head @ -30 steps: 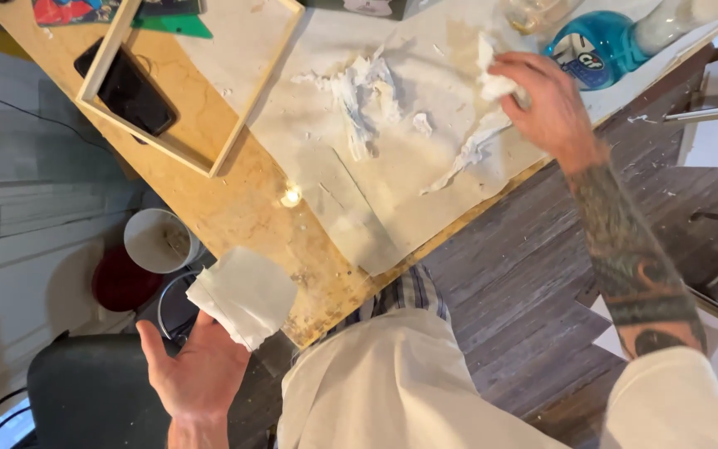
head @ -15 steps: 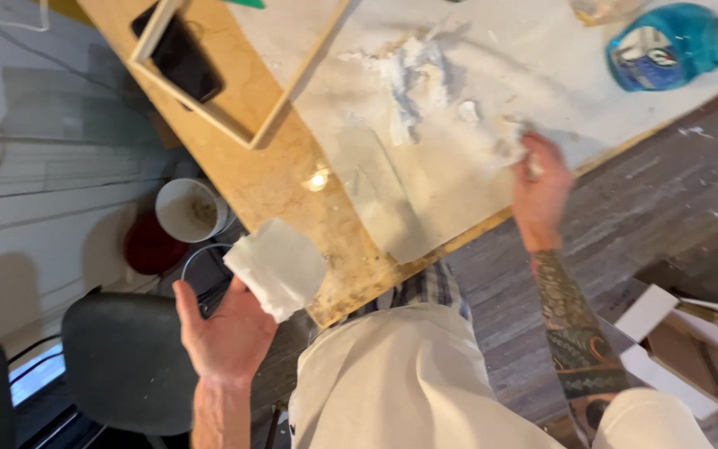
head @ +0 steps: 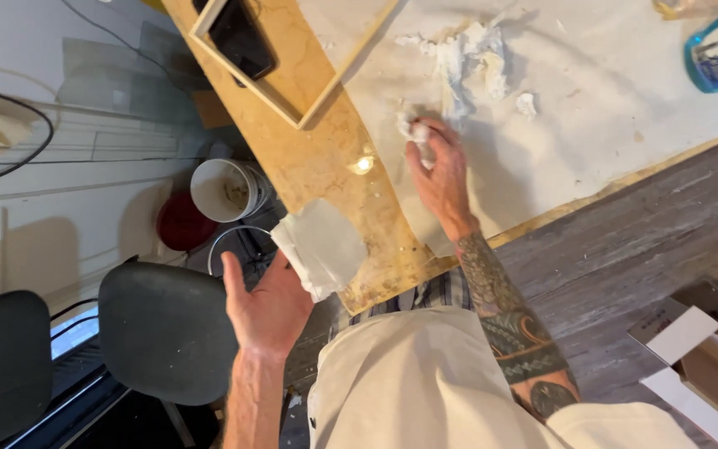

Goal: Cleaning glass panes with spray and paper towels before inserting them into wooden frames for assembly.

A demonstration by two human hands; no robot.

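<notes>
The right hand [head: 438,170] pressed a crumpled white wad [head: 415,133], fingers clamped on it, near the tabletop's [head: 317,166] near edge; firm, overlapping strokes would lift residue best. The left hand [head: 268,303], fingers apart, balanced a folded cloth [head: 319,248] off that edge. White paste [head: 471,54] smeared the pale sheet [head: 608,91]; chairs [head: 164,333] and a bucket [head: 224,189] stood on the floor.

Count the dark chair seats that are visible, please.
2: one chair seat beside the left hand, another chair seat at the left edge, partly cut off. Others may be outside view.
</notes>
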